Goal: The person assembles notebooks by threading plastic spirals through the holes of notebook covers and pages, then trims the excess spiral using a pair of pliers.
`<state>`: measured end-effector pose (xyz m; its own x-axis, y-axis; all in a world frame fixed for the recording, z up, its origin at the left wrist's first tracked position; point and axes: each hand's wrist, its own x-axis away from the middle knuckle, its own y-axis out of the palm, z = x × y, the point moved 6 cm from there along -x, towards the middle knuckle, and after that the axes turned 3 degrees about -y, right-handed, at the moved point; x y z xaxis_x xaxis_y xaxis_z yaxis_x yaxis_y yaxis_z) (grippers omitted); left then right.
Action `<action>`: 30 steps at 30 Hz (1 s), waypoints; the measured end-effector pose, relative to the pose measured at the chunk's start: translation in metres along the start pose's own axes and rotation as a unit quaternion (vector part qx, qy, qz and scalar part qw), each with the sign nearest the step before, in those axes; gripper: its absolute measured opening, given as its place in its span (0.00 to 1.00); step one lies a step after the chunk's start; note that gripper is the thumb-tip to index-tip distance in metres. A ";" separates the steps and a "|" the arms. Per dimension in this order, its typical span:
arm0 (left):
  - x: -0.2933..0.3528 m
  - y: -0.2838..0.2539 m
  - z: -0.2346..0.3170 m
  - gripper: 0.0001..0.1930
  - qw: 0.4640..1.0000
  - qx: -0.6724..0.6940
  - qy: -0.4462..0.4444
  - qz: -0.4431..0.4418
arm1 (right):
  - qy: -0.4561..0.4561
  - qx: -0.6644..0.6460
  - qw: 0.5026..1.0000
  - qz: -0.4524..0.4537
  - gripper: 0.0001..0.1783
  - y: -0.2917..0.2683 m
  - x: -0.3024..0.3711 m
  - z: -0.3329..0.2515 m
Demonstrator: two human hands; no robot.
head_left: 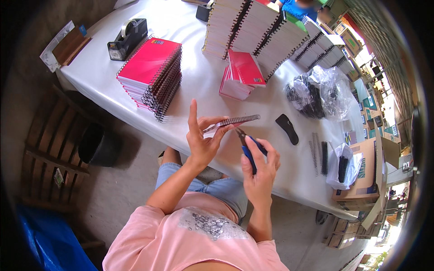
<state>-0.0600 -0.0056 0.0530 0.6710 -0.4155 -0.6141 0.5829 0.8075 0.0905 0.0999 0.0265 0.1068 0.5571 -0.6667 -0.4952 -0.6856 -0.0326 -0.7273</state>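
Over the table's near edge, my left hand (203, 137) pinches a small spiral notebook (237, 120) edge-on, its coil along the top, with the index finger pointing up. My right hand (262, 174) grips blue-handled pliers (249, 159), whose dark jaws are close to the notebook's underside. Whether the jaws touch the coil I cannot tell. Beyond my hands, loose red-covered booklets (237, 88) stand in a pile, one cover tilted on top. To the left rises a stack of red spiral notebooks (149, 63).
A tape dispenser (128, 39) sits behind the left stack. Tall rows of bound books (244, 31) stand at the back. Rightward lie a black flat object (287, 129), wire coils (315, 153), a plastic bag of black coils (318, 95) and a cardboard box (361, 174). A dark bin (97, 144) is on the floor.
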 end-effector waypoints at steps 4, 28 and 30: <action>-0.006 -0.002 0.012 0.52 1.000 0.011 0.014 0.006 | -0.048 0.032 0.998 -0.012 0.19 0.001 -0.011 -0.012; -0.015 -0.015 0.002 0.41 0.955 0.235 -0.160 0.091 | 0.173 0.193 0.959 -0.117 0.26 0.005 0.038 0.106; -0.013 -0.018 0.008 0.39 0.949 0.249 -0.168 0.101 | 0.175 0.324 0.922 -0.122 0.27 0.004 0.030 0.109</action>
<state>-0.0753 -0.0177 0.0657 0.8516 -0.4505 -0.2679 0.5147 0.6221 0.5900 0.1649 0.0872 0.0368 0.3946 -0.9013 -0.1789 -0.0724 0.1636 -0.9839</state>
